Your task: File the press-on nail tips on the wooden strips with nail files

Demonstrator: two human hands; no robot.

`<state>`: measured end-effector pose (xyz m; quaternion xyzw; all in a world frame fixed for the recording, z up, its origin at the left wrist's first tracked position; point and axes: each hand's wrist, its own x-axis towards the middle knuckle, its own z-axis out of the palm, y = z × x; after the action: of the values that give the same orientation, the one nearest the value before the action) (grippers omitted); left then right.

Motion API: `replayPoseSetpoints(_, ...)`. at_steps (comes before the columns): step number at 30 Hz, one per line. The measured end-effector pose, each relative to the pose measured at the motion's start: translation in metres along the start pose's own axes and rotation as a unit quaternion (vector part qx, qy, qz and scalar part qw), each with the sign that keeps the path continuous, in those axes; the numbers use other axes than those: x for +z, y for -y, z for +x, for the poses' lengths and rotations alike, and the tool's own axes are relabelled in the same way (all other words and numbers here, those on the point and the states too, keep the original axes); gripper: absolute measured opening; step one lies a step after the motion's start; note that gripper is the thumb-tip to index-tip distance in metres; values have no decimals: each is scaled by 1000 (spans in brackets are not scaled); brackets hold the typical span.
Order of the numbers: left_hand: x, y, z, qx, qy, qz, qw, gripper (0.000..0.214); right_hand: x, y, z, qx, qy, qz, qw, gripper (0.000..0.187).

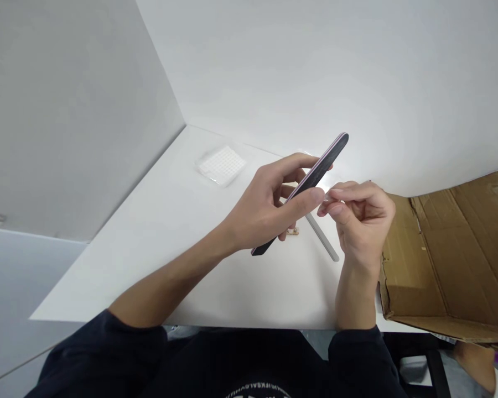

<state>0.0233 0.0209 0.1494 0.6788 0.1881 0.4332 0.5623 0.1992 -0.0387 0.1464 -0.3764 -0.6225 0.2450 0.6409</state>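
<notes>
Two bare hands work above one white table (149,249), with one nail file and one small pale piece between them; clock directions are taken from the nearer hand. Far left, one grey partition wall (70,116) meets one white wall (357,66) at the table's far corner. One clear plastic packet (222,165) with a white grid pattern lies on the table at 10 o'clock from the left hand (261,207). That hand is closed firmly around the nail file (321,171), which is black with a pink edge and held in the air between thumb and curled fingers, its free tip pointing to 1 o'clock. One small tan piece (292,232) lies on the table at 4 o'clock, partly hidden behind the left fingers. One grey metal strip (322,237) lies on the table at 8 o'clock from the right hand (361,221). The right hand pinches the small pale piece (327,197) between thumb and forefinger, just beside the nail file; its exact shape is too small to tell. One open cardboard box (452,260) stands at 3 o'clock, touching the table's right side. Two dark sleeves (103,354) enter from below.
</notes>
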Motion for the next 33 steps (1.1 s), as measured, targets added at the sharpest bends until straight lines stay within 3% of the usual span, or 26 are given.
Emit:
replayPoseSetpoints(9, 2, -1, 0, 15, -1, -15, 1000, 40, -2, -8, 1, -5, 43, 5, 999, 12)
replayPoseSetpoints(12, 3, 0, 0, 19, 1, -28, 999, 39, 1, -7, 0, -34, 12, -25, 999, 6)
replayPoseSetpoints(16, 3, 1, 0, 13, -5, -50, 999, 43, 7, 0, -3, -86, -53, -150, 984, 9)
replayPoseSetpoints(25, 5, 1, -1, 6, -23, -43, 999, 42, 14, 2, -8, -140, -28, -238, 961, 12)
replayPoseSetpoints(33, 6, 2, -2, 21, -28, -24, 999, 40, 15, 3, -8, -141, -27, -224, 964, 16)
